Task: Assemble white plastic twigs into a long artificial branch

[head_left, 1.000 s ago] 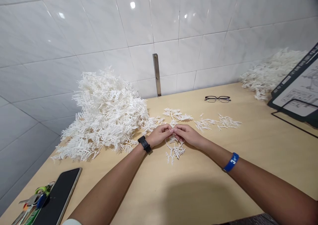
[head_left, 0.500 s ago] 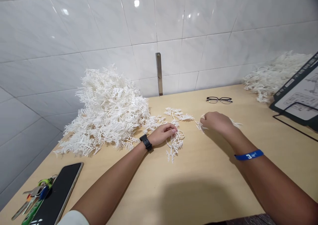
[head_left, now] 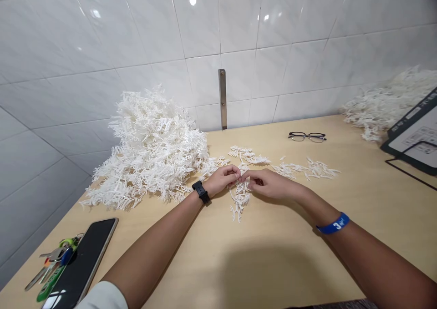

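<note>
My left hand (head_left: 223, 180), with a black watch at its wrist, is pinched on a white branching plastic piece (head_left: 241, 199) that hangs down to the tabletop. My right hand (head_left: 268, 182) reaches in from the other side. Its thumb and forefinger close in at the left fingertips, on the same piece; what exactly lies between them is too small to make out. Beside the left hand rises a big heap of white branching pieces (head_left: 157, 149). Behind the hands lie a few loose branches (head_left: 249, 155), and to the right a scatter of small white bits (head_left: 319, 169).
Black-framed glasses (head_left: 307, 137) lie toward the wall. A phone (head_left: 85, 263) and a bunch of keys (head_left: 56, 259) are at the front left. On the right stand a dark-edged printed board (head_left: 418, 134) and another white heap (head_left: 392, 97). A metal bracket (head_left: 222, 99) is fixed to the tiles.
My right hand has moved left from the small bits to my left fingertips. The bits it covered now show. My left hand stays at the branching piece; the view has shifted slightly.
</note>
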### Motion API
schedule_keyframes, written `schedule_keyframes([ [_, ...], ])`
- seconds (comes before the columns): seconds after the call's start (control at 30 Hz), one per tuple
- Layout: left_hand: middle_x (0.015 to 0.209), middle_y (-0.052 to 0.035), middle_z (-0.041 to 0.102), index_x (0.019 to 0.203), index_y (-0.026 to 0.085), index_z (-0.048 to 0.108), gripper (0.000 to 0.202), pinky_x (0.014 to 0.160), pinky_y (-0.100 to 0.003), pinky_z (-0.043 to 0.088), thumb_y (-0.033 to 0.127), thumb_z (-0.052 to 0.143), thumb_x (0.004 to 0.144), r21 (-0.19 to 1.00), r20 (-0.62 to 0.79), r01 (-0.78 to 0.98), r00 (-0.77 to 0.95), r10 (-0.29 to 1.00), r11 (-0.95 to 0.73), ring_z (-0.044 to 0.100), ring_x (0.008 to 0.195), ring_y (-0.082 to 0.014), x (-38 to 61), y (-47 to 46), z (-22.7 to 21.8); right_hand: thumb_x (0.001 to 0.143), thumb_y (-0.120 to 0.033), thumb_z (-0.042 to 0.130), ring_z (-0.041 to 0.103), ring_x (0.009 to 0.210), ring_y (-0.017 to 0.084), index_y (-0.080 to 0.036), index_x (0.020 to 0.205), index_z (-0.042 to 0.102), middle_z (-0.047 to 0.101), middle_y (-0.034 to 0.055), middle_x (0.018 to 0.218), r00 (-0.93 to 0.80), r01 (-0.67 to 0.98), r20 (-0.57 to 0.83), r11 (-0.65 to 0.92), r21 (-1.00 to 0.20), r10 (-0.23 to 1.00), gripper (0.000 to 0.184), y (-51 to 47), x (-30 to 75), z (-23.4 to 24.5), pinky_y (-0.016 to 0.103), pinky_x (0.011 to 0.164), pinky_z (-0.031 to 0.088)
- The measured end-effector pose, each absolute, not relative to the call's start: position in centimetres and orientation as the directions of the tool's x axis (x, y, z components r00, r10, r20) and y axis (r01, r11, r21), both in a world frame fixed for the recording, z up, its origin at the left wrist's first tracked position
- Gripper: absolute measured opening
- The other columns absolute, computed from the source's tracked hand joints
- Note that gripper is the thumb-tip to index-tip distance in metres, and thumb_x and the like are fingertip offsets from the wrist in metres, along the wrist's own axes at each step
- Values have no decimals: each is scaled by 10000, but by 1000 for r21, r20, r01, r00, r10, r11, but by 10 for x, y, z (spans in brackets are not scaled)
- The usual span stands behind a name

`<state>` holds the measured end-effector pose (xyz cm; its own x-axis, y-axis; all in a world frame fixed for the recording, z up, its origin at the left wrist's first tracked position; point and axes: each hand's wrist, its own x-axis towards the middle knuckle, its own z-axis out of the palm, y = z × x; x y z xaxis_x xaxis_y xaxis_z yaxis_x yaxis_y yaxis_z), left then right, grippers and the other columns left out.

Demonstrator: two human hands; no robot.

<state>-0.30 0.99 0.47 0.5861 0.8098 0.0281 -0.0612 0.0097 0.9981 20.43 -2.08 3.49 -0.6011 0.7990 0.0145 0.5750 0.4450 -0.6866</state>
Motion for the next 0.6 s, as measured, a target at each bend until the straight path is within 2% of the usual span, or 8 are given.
schedule_keyframes([
  [0.1, 672, 5, 547, 814, 142, 548, 284, 540, -217, 308, 380, 688, 747, 991, 7, -113, 557, 831, 67, 439, 550, -67, -4, 12, 4, 798, -239, 564, 468, 581, 121, -228, 1187, 629, 547, -29, 669, -619, 596, -67, 413, -689, 783, 394, -22, 205, 32, 230, 542, 310],
  [0.2, 706, -14, 574, 796, 137, 549, 275, 546, -221, 319, 377, 674, 754, 990, -9, -111, 562, 827, 86, 460, 567, -70, -5, 12, 5, 826, -287, 551, 473, 581, 126, -220, 985, 703, 571, -16, 646, -586, 635, -5, 455, -624, 811, 230, -24, 198, 27, 237, 551, 300],
  [0.27, 698, -16, 570, 774, 133, 553, 275, 550, -227, 322, 382, 666, 755, 991, -3, -107, 572, 820, 78, 454, 566, -72, -5, 11, 6, 847, -293, 521, 473, 573, 128, -207, 844, 707, 581, -7, 626, -562, 654, 60, 488, -577, 825, 204, -24, 194, 24, 241, 554, 291],
  [0.33, 693, -16, 565, 756, 129, 557, 287, 552, -231, 320, 394, 667, 749, 993, 6, -101, 573, 820, 63, 445, 566, -72, -5, 10, 7, 841, -281, 521, 469, 560, 127, -201, 798, 699, 577, -5, 610, -550, 664, 94, 503, -554, 830, 200, -24, 191, 21, 242, 547, 280],
  [0.5, 662, -9, 545, 739, 123, 570, 310, 565, -233, 314, 417, 668, 751, 1000, 25, -23, 580, 814, -15, 438, 582, -77, -3, 6, 10, 805, -275, 565, 473, 568, 130, -200, 838, 687, 574, -10, 631, -551, 675, 85, 503, -540, 830, 147, -22, 194, 21, 237, 543, 278],
  [0.6, 606, 12, 514, 756, 129, 571, 295, 569, -236, 317, 414, 649, 766, 999, 28, 17, 575, 818, -47, 433, 562, -80, -1, 5, 11, 775, -253, 607, 528, 663, 151, -228, 988, 685, 643, 11, 791, -612, 637, 86, 555, -535, 786, 228, -23, 197, 22, 237, 582, 323],
])
